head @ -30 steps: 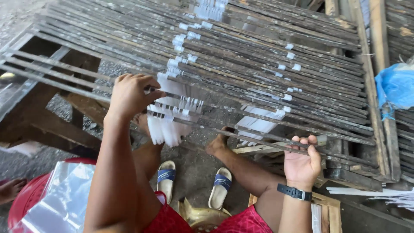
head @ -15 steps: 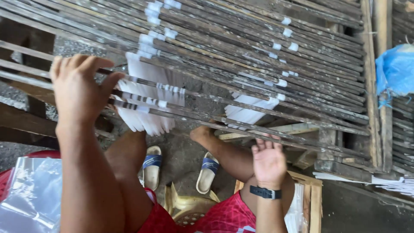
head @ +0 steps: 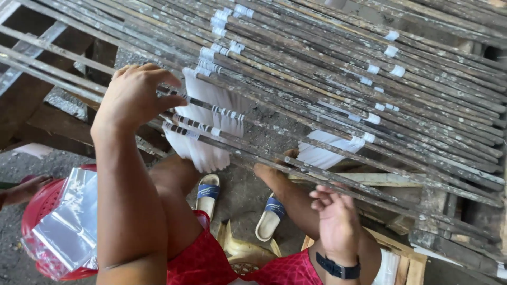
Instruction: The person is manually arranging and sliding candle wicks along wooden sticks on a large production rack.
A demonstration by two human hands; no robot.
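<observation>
- While we are sitting under a sloping rack of dark thin rods [head: 327,100], our left hand [head: 138,95] is resting at the upper left of the frame, fingers curled together and pressing on the rods beside a hanging bunch of white strips [head: 206,126].
- Our right hand [head: 338,221], with a dark wristband [head: 338,266], is hovering low in the lower middle of the frame, fingers loosely apart and clamped on nothing.
- We are seeing a second bunch of white strips [head: 327,150] hanging right of centre, and small white wraps dotted along the rods toward the upper right.
- We are judging that the hanging strips could slip off or tangle, since only one hand is steadying the rods and they are lying close together.
- We are also judging that a rod could roll out of line if the left hand pushes sideways.
- Compared with half a second ago, our left hand is sitting lower and nearer the white strips, and our right hand is lying flatter, farther below the rods.
- A red basin [head: 37,221] holding clear plastic sheets [head: 71,221] is sitting at the lower left, and blue-strapped sandals [head: 208,192] are lying on the ground between our knees.
</observation>
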